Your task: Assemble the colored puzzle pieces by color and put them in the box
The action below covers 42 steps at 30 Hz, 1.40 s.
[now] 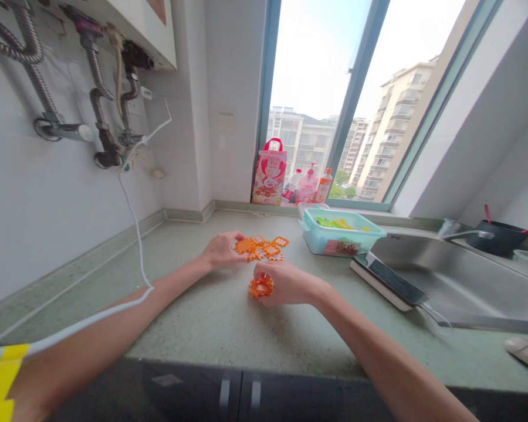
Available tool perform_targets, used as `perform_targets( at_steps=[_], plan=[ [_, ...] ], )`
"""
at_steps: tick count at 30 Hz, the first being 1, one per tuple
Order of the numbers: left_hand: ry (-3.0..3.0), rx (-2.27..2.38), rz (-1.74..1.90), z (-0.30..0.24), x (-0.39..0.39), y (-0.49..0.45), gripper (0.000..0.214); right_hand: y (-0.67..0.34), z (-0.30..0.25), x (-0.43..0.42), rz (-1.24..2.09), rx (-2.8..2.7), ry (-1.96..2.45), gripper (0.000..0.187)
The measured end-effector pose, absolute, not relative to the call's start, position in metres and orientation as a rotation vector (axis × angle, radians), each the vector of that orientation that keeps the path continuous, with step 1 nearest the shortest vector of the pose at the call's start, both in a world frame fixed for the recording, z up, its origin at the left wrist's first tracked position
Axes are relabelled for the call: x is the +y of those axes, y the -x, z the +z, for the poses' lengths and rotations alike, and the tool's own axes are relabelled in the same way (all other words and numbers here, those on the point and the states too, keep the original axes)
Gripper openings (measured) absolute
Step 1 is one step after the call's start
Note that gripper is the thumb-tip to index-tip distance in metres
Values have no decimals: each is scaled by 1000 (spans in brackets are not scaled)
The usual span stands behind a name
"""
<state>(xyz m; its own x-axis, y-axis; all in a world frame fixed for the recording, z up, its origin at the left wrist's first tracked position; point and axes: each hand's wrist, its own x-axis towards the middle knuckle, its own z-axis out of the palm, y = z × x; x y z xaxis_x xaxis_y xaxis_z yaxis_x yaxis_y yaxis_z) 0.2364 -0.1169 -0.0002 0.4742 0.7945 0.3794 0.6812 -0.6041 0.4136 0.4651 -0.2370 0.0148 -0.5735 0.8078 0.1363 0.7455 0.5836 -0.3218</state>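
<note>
My left hand (222,251) rests on the green countertop (202,310) with its fingers closed on the left end of a flat cluster of orange interlocking tiles (264,247). Just in front of it, my right hand (286,282) is curled around a small bundle of orange tiles (260,286), which sticks out at the thumb side. The two hands are a short gap apart. A light blue plastic box (339,233) holding green and yellow pieces stands to the right of the tile cluster.
A steel sink (457,275) lies at right, a phone on a white slab (389,280) on its edge. Bottles and a pink bag (270,173) stand on the window sill. A white cable (134,234) hangs from wall pipes at left.
</note>
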Motion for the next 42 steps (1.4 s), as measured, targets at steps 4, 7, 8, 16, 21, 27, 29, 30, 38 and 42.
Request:
perform_targets(
  at_steps=[4,7,8,16,21,27,29,30,38,42],
  plan=[
    [-2590,1318,703,-9,-116,-244,51,-466,10,-230,297,-2539,1238,37],
    [-2621,1326,659,-14,-115,-244,53,-469,9,-225,307,-2514,1185,40],
    [-2625,1323,652,-15,-115,-244,54,-471,10,-223,305,-2499,1158,41],
    [-2622,1294,654,-13,-117,-244,57,-555,60,-200,-227,-1913,1336,32],
    [-2619,1272,657,-14,-116,-243,54,-636,69,-181,-586,-1289,1730,43],
    [-2618,1248,656,-12,-116,-241,51,-665,64,-184,-643,-1202,1868,52],
    [-2620,1212,676,-12,-116,-241,49,-649,64,-188,-705,-1270,1803,51],
    [-2625,1189,687,-12,-116,-240,49,-636,63,-189,-720,-1348,1754,49],
    [-2682,916,668,-8,-122,-235,41,-487,9,-179,-242,-2469,1004,49],
    [-2577,875,641,-6,-120,-230,52,-458,-13,-174,-21,-2522,965,50]
  ],
)
